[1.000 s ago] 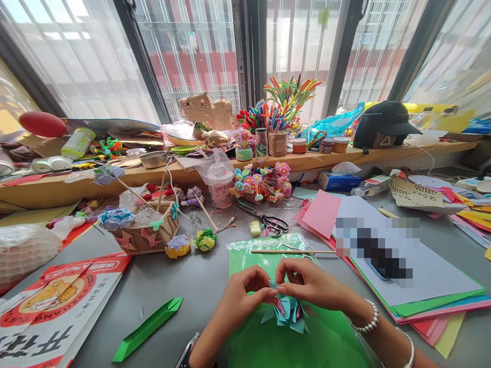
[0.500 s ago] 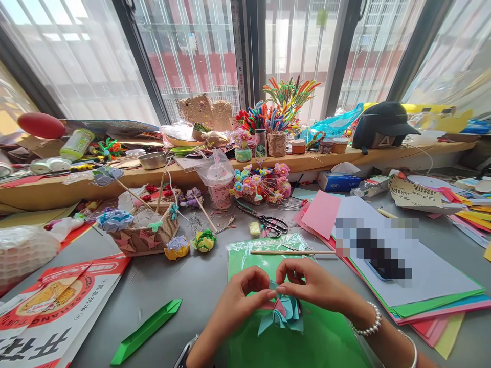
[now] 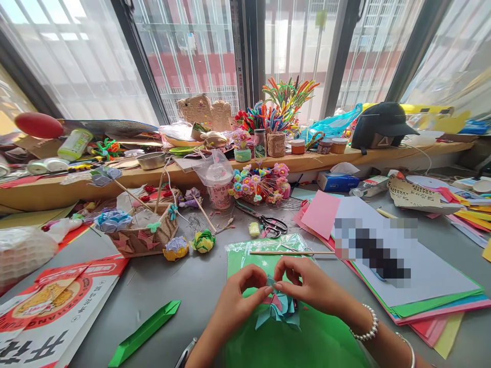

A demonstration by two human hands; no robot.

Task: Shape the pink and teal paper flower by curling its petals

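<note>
A light blue and pink folded paper flower is between my two hands, above a green sheet in clear plastic. My left hand pinches a petal at the flower's far side with thumb and forefinger. Right beside it, my right hand is closed on the same edge, its thumb close to the left thumb. The fingers partly cover the upper petals. A wooden stick lies just beyond my hands. To the left rests a folded green paper strip.
Black-handled scissors and two finished paper flowers lie farther back. A box of paper flowers stands left. Stacked coloured paper sits right, with a partly blurred dark object on top. A crowded wooden sill runs along the window.
Both hands keep their pinch on the paper flower. The flower has tilted slightly and its petals sit a little higher and farther left; the whole view has shifted slightly.
</note>
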